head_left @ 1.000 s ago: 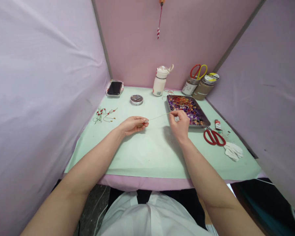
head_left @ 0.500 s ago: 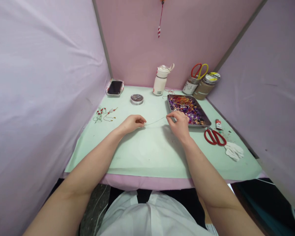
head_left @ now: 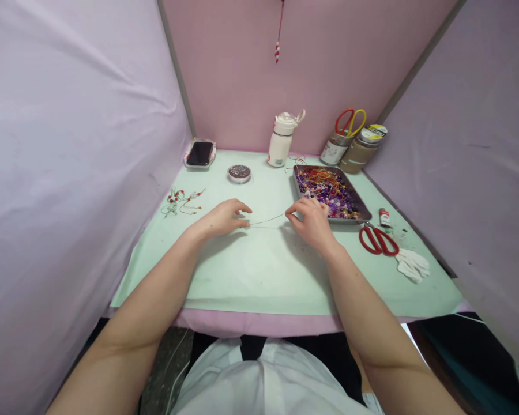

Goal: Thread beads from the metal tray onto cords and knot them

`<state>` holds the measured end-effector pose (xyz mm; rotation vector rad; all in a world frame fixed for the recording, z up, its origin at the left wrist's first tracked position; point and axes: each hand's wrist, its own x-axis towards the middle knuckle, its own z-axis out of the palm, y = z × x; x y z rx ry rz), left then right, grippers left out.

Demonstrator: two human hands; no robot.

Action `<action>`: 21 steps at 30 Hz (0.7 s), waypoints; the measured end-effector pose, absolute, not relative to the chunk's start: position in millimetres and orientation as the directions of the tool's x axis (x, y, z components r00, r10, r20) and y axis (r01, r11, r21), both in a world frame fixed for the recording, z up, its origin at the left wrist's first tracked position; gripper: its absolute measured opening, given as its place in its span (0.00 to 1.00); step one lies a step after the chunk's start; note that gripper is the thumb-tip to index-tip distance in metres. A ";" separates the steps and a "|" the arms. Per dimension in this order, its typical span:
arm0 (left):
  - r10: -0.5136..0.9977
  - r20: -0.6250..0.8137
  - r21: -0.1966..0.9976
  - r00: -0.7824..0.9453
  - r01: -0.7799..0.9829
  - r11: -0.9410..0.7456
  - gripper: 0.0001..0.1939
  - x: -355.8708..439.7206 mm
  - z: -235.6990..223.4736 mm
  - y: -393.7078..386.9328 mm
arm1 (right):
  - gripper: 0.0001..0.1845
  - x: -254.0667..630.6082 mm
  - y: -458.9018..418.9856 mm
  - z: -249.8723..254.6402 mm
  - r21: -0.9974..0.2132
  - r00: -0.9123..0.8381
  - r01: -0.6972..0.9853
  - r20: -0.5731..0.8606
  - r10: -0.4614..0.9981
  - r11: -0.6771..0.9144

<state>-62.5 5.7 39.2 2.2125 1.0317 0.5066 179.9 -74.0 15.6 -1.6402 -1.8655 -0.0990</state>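
A thin pale cord [head_left: 268, 219] stretches between my two hands above the table. My right hand [head_left: 309, 220] pinches one end of it between thumb and forefinger, just in front of the bead tray [head_left: 367, 216]. The other end reaches the thumb tip of my left hand [head_left: 225, 219], whose thumb and fingers stand apart. Whether the cord touches that thumb I cannot tell. Beads and orange and red cords fill the tray. Left of my left hand, strung cords with red beads [head_left: 178, 196] lie on the green cloth [head_left: 251, 276].
At the back stand a white bottle [head_left: 280, 141], a round clear case [head_left: 239, 173] and a phone [head_left: 200, 154]. Jars [head_left: 358, 154], one holding scissors, are back right. Red-handled scissors [head_left: 378, 240], a small bottle [head_left: 384, 217] and a white glove [head_left: 412, 266] lie right.
The fingers of my left hand have spread apart from their pinch, and that hand has shifted slightly left. My right hand has moved a little left and down, still pinching the cord.
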 end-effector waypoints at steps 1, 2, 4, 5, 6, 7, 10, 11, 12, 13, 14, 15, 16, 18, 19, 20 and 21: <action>0.787 0.064 0.679 0.613 0.552 -0.484 0.17 -63.7 47.3 1.2 | 0.07 179.5 -74.4 16.0 -0.349 -0.014 0.911 0.509 0.861 0.220; 0.788 0.045 0.672 0.614 0.565 -0.479 0.17 -65.1 56.8 -3.5 | 0.07 179.0 -74.8 16.3 -0.349 -0.016 0.910 0.511 0.859 0.224; 0.768 0.010 0.664 0.641 0.569 -0.484 0.16 -67.4 78.5 -12.0 | 0.06 177.8 -75.3 16.2 -0.350 -0.022 0.907 0.513 0.858 0.232; 0.746 -0.002 0.661 0.666 0.561 -0.498 0.15 -67.6 89.2 -15.1 | 0.06 177.2 -75.5 15.9 -0.349 -0.027 0.907 0.512 0.858 0.236; 0.725 -0.001 0.668 0.689 0.540 -0.513 0.14 -66.3 98.5 -17.0 | 0.06 176.5 -75.5 15.4 -0.345 -0.034 0.907 0.511 0.859 0.241; 0.712 0.008 0.682 0.702 0.516 -0.517 0.14 -63.0 105.4 -17.8 | 0.06 175.8 -75.6 14.8 -0.339 -0.042 0.908 0.510 0.859 0.246; 0.760 0.063 0.793 0.647 0.430 -0.432 0.10 -40.4 105.2 -16.4 | 0.06 173.8 -75.8 13.8 -0.323 -0.062 0.911 0.506 0.860 0.256; 0.786 0.055 0.823 0.615 0.418 -0.385 0.12 -29.5 97.7 -15.7 | 0.06 173.2 -75.9 13.9 -0.322 -0.063 0.912 0.505 0.861 0.255; 0.806 0.020 0.853 0.591 0.411 -0.322 0.13 -18.1 87.4 -15.1 | 0.06 172.7 -76.1 14.2 -0.322 -0.062 0.912 0.504 0.861 0.254; 0.829 -0.025 0.887 0.558 0.396 -0.239 0.12 -7.2 75.4 -14.8 | 0.06 172.3 -76.2 14.6 -0.322 -0.059 0.913 0.505 0.861 0.252; 0.826 -0.091 0.920 0.557 0.364 -0.145 0.10 2.5 62.7 -14.8 | 0.06 172.0 -76.2 15.0 -0.322 -0.057 0.913 0.506 0.861 0.250; 0.817 -0.144 0.945 0.558 0.323 -0.054 0.08 10.3 50.6 -14.9 | 0.06 171.6 -76.3 15.4 -0.322 -0.057 0.913 0.505 0.861 0.249; 0.813 -0.152 0.952 0.562 0.304 -0.033 0.08 15.9 39.8 -15.2 | 0.07 171.3 -76.3 15.5 -0.322 -0.054 0.914 0.504 0.862 0.246; 0.827 -0.135 0.959 0.546 0.282 -0.030 0.08 20.7 24.6 -15.7 | 0.07 170.5 -76.2 15.6 -0.322 -0.052 0.917 0.487 0.872 0.235; 0.837 -0.127 0.959 0.532 0.282 -0.034 0.08 20.6 20.1 -15.9 | 0.08 170.0 -76.3 15.5 -0.324 -0.050 0.918 0.474 0.879 0.227; 0.845 -0.117 0.958 0.521 0.285 -0.043 0.07 19.5 17.4 -16.1 | 0.08 169.3 -76.4 15.6 -0.327 -0.050 0.919 0.458 0.888 0.220; 0.851 -0.107 0.956 0.514 0.290 -0.054 0.06 17.8 15.7 -16.3 | 0.08 168.6 -76.6 15.8 -0.332 -0.050 0.919 0.439 0.897 0.214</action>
